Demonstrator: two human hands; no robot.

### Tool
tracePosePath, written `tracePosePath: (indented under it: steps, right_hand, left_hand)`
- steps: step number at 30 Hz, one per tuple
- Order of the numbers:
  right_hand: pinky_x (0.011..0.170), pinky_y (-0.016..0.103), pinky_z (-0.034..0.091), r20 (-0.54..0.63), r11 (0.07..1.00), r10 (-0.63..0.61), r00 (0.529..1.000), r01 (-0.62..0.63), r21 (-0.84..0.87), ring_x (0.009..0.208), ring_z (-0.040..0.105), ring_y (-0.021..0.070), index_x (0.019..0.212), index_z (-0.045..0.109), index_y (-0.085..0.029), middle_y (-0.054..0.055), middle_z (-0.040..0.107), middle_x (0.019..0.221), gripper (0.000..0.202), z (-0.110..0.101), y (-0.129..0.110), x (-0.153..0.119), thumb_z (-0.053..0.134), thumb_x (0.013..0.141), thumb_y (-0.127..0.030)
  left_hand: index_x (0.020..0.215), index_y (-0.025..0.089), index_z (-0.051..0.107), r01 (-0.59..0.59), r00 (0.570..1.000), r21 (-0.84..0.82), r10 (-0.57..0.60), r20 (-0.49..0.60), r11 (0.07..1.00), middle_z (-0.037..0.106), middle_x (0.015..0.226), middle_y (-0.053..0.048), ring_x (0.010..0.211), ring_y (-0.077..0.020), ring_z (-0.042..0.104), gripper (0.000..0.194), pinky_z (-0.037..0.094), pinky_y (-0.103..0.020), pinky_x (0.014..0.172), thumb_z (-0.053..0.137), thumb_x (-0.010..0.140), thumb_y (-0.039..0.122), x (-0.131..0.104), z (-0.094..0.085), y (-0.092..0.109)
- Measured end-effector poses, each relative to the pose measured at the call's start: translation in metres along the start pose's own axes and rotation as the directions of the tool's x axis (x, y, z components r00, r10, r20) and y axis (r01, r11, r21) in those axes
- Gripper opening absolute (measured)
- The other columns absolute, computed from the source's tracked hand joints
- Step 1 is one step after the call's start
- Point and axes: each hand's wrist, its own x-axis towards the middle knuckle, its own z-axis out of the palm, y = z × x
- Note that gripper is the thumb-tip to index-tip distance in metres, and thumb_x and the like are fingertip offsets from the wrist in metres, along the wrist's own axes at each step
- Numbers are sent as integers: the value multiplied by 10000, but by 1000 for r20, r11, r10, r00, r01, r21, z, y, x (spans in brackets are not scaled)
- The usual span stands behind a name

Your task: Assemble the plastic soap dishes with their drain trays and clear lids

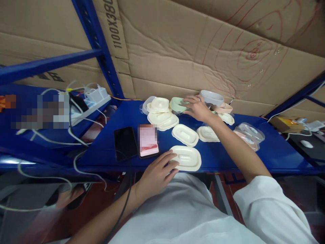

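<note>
My left hand (158,171) lies palm down at the table's front edge. Its spread fingertips rest on the left end of a cream oval lid-like piece (188,158) with a raised middle. Farther back, my right hand (198,107) reaches over the table, its fingers and thumb at the right end of a pale green oval container (176,104). Between the hands lie two more cream pieces, one at the left (185,135) and one at the right (207,134), the latter partly behind my right forearm. Stacked cream pieces (162,120) sit left of the green container.
A grey-white container (211,97) and a peach one (224,108) stand behind my right forearm. Clear packs (250,132) lie at the right. A black phone (125,143) and a pink-topped case (149,151) are at the left. Cardboard (165,67) backs the blue table (276,145).
</note>
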Motion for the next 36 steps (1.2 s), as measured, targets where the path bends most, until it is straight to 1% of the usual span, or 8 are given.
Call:
tracePosePath:
  steps: [7, 12, 16, 20, 25, 29, 31, 36]
  right_hand:
    - [1211, 544, 392, -173, 937, -6, 985, 66, 343, 1389, 607, 335, 1074, 825, -203, 138, 730, 1387, 422, 4, 4, 4, 629, 1005, -570]
    - [1080, 432, 533, -210, 755, 195, 958, -10, 656, 1194, 708, 291, 1005, 820, -211, 75, 792, 1185, 497, 1, -8, 16, 672, 928, -680]
    - [904, 375, 608, -243, 468, 532, 811, -42, 883, 963, 752, 240, 976, 792, -208, 30, 796, 939, 506, -8, -5, 9, 734, 850, -695]
    - [903, 409, 632, -206, 292, 742, 638, -31, 956, 1027, 767, 255, 1086, 761, -230, 50, 806, 1032, 546, -34, 8, -31, 674, 861, -720]
    - [924, 468, 641, -129, 169, 826, 548, -23, 985, 1096, 764, 283, 1117, 740, -260, 68, 803, 1131, 461, -59, 7, -106, 610, 921, -657]
    - [857, 489, 651, -189, 308, 846, 498, -168, 936, 953, 784, 297, 982, 734, -268, 63, 803, 972, 382, -48, -39, -168, 601, 959, -625]
    - [826, 488, 648, -324, 539, 784, 530, -320, 779, 908, 779, 300, 969, 734, -293, 57, 799, 946, 277, -40, -74, -192, 662, 956, -559]
    - [1023, 582, 567, -226, 911, 359, 906, -288, 295, 1203, 719, 345, 1359, 678, -387, 62, 783, 1266, 361, -25, -148, -203, 678, 1002, -333]
  left_hand:
    - [1195, 191, 704, 7, 1000, -16, -6, 21, 1000, 701, 1336, -112, 1404, -274, 595, 168, 561, -453, 1182, 638, 1042, 214, -2, 2, -1]
    - [1173, 188, 711, 1, 1000, -4, -1, 14, 1000, 707, 1333, -115, 1389, -278, 612, 156, 572, -458, 1170, 636, 1037, 206, -1, 1, -1]
    - [1170, 180, 706, -8, 1000, 1, 8, 6, 1000, 707, 1334, -125, 1383, -287, 619, 154, 585, -463, 1154, 634, 1035, 196, 0, 0, 0]
    - [1173, 185, 706, -5, 1000, -4, 5, 4, 1000, 704, 1346, -121, 1391, -284, 616, 158, 592, -460, 1145, 630, 1035, 194, 0, 0, -1]
    - [1169, 190, 715, -9, 1000, 1, 9, -25, 1000, 717, 1329, -114, 1369, -278, 635, 159, 599, -453, 1139, 632, 1033, 201, 1, 1, -1]
    - [1151, 187, 715, -14, 999, 10, 15, -35, 1000, 723, 1315, -118, 1354, -280, 646, 142, 604, -448, 1128, 632, 1037, 202, 2, 2, 0]
    - [1164, 190, 707, -7, 999, 18, 8, -31, 1000, 708, 1342, -123, 1352, -282, 649, 146, 604, -444, 1123, 631, 1041, 212, 1, 2, 0]
    - [1394, 211, 617, 95, 994, 46, -92, -57, 994, 547, 1553, -181, 1353, -301, 653, 354, 626, -434, 1075, 637, 1048, 284, -4, 3, 1]
